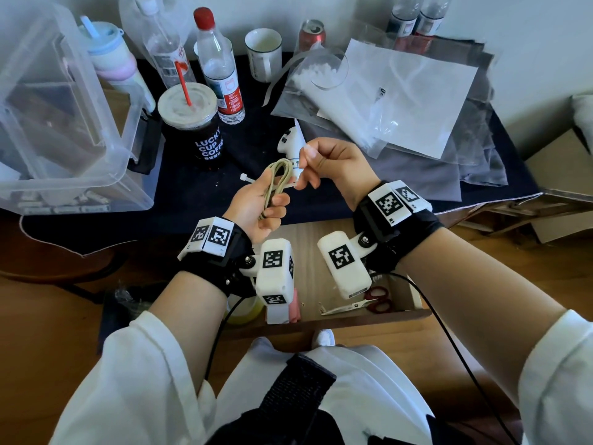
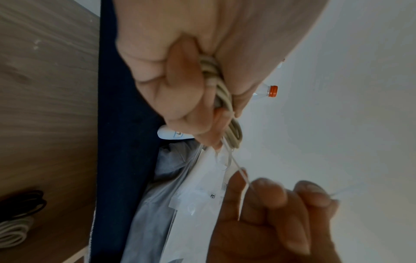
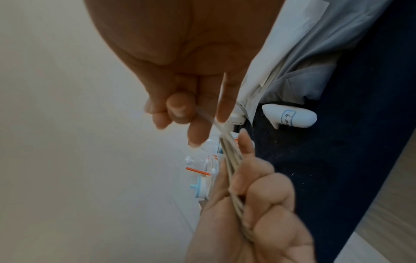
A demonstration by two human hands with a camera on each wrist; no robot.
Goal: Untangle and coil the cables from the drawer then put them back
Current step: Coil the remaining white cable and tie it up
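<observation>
**Tie around coil, tail being pulled**

Beige cable coil [image 1: 278,181] sits mid-frame in the head view, long axis running up-down, loop end on top. Left hand [image 1: 256,208] is fisted round its lower half. Zip tie [image 1: 248,178] crosses the coil sideways: head sticks out left, tail goes right. Right hand [image 1: 333,165], just right of the coil, pinches that tail. Judgement: cinch needs a rightward pull. Open drawer [image 1: 321,232] lies below both hands.

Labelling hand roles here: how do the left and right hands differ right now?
Left hand wraps its fingers round the coiled beige cable; right hand pinches only the thin white zip tie. Left hand sits lower and nearer the body; right hand sits higher, over the dark cloth. Both wear a wrist camera and are raised above the open drawer.
</observation>
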